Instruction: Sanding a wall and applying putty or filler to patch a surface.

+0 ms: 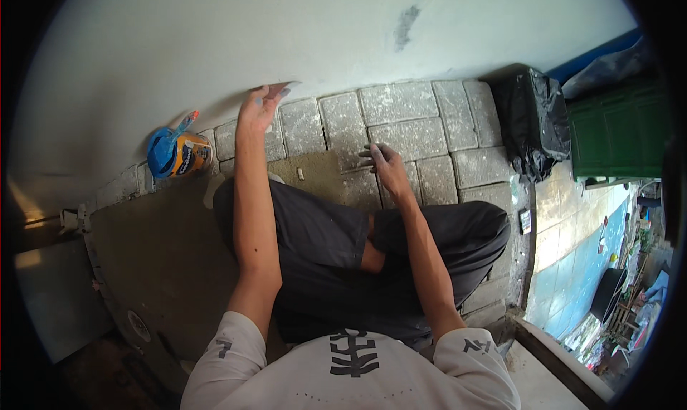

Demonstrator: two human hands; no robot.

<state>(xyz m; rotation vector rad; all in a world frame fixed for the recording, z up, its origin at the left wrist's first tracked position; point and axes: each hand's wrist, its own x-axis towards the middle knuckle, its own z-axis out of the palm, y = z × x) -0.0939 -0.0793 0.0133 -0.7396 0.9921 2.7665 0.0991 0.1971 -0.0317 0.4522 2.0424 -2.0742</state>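
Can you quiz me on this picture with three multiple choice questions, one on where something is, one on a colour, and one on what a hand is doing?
1. Where does the orange can stand?
A. by the foot of the wall, on the person's left
B. on the person's lap
C. beside the green cabinet

2. What colour is the can's lid?
A. red
B. blue
C. white

3. How is the right hand placed?
A. raised in the air
B. gripping the can
C. resting on the paving stones

Answers:
1 A: the can sits where the pale wall meets the ground, out past the left hand.
2 B: the lid is plainly blue.
3 C: its fingers lie spread on the stones, while the left hand presses a small flat tool to the wall.
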